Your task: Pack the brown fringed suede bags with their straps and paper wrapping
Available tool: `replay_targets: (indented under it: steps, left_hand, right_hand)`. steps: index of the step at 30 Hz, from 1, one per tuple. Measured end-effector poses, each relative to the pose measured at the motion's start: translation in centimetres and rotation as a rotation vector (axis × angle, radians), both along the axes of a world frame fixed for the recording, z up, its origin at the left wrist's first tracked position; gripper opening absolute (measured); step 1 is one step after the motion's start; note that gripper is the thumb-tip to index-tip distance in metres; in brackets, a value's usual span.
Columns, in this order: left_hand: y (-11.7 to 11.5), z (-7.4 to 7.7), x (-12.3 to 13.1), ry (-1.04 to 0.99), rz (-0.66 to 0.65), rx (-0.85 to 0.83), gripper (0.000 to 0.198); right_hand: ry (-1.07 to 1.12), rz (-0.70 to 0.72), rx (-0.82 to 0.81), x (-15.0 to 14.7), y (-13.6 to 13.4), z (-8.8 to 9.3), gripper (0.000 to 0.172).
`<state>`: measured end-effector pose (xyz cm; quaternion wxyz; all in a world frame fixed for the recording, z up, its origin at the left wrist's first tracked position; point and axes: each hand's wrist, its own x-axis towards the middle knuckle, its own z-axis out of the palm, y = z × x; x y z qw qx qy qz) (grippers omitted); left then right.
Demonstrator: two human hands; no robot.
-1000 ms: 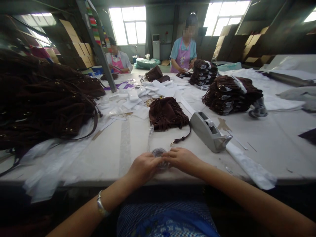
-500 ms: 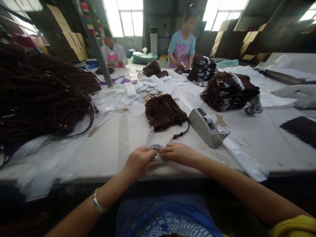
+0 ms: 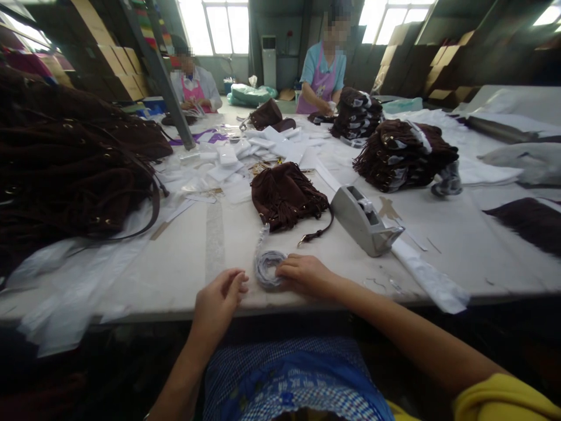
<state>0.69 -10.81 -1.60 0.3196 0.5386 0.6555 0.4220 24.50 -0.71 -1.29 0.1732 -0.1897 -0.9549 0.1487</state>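
A coil of strap wrapped in clear plastic (image 3: 265, 277) lies flat on the table in front of me. My right hand (image 3: 307, 273) grips its right side, fingertips inside the ring. My left hand (image 3: 221, 298) is just left of the coil and apart from it, fingers loosely bent, with nothing visible in them. From the coil the wrapped strap runs up to a dark brown fringed bag (image 3: 287, 199). A short brown strap end with a buckle (image 3: 313, 235) hangs off the bag's right side onto the table.
A grey tape dispenser (image 3: 366, 225) stands right of the bag. Stacks of fringed bags (image 3: 403, 158) sit behind it, and a large bag pile (image 3: 79, 175) rises at left. White packets (image 3: 258, 143) cover the middle. Two people work across the table, near a metal post (image 3: 169, 88).
My left hand has let go of the coil and moved left, away from it. My right hand still grips the coil, which now shows more fully.
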Motion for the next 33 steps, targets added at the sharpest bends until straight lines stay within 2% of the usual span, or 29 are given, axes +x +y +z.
replay_targets:
  steps: [3,6,10,14,18,22,24,26,28,33]
  left_hand:
    - [-0.8,-0.3,0.9,-0.209,-0.065,-0.183,0.049]
    - [-0.9,0.3,1.8,-0.481,-0.083,-0.28,0.055]
    - [-1.0,1.4,2.5,-0.848,-0.114,-0.301,0.051]
    - [-1.2,1.7,3.0,-1.001,-0.085,-0.266,0.041]
    - [-1.2,1.5,3.7,-0.91,-0.003,-0.177,0.035]
    - [-1.5,1.7,3.8,-0.867,0.0,-0.141,0.033]
    - [-1.7,1.8,3.8,-0.855,0.012,-0.159,0.032]
    - [-2.0,1.8,3.8,-0.799,0.031,-0.167,0.034]
    - [-2.0,1.7,4.0,-0.663,0.038,-0.156,0.036]
    - [-2.0,1.6,4.5,-0.211,0.065,-0.078,0.045]
  right_hand:
    - [0.142,0.014,-0.092,0.0,-0.5,-0.7,0.015]
    - [0.261,0.041,-0.147,-0.4,-1.5,-1.3,0.017]
    - [0.344,0.052,-0.182,-1.0,-2.9,-1.7,0.02]
    - [0.34,-0.006,-0.115,-1.7,-3.6,-2.0,0.022]
    - [0.302,-0.041,-0.09,-2.0,-4.5,-2.0,0.033]
    - [0.397,-0.151,-0.288,-1.8,-6.2,-0.8,0.037]
    - [0.439,-0.247,-0.407,-1.8,-7.0,0.0,0.033]
    - [0.438,-0.321,-0.45,-2.2,-7.4,0.7,0.025]
    - [0.391,-0.37,-0.41,-2.9,-7.5,1.2,0.017]
    - [0.166,-0.465,-0.252,-4.8,-7.8,1.6,0.025]
